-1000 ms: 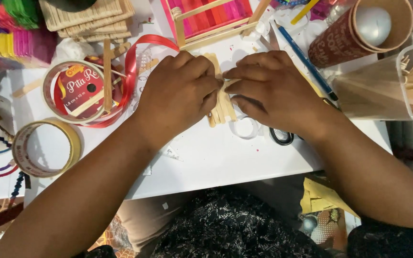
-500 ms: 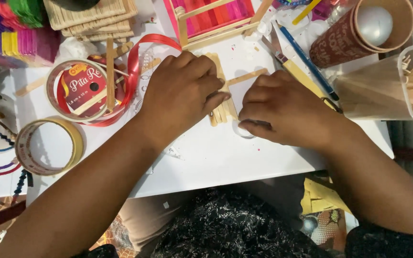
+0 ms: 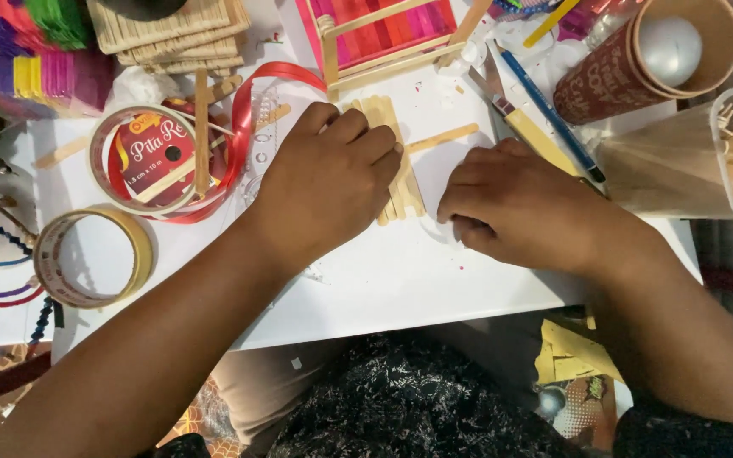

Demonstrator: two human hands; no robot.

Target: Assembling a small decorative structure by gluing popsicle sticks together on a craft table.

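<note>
The left hand [image 3: 328, 182] lies flat, palm down, on a row of plain wooden craft sticks [image 3: 394, 161] set side by side on the white table [image 3: 383, 280]. The right hand [image 3: 515, 208] rests just beside the row, fingers curled against the tabletop, apart from the sticks. A single loose stick [image 3: 443, 138] lies between the two hands. A red ribbon spool [image 3: 159, 157] and a tape roll [image 3: 93, 257] sit left of the left hand. A blue pencil [image 3: 549, 110] lies above the right hand.
</note>
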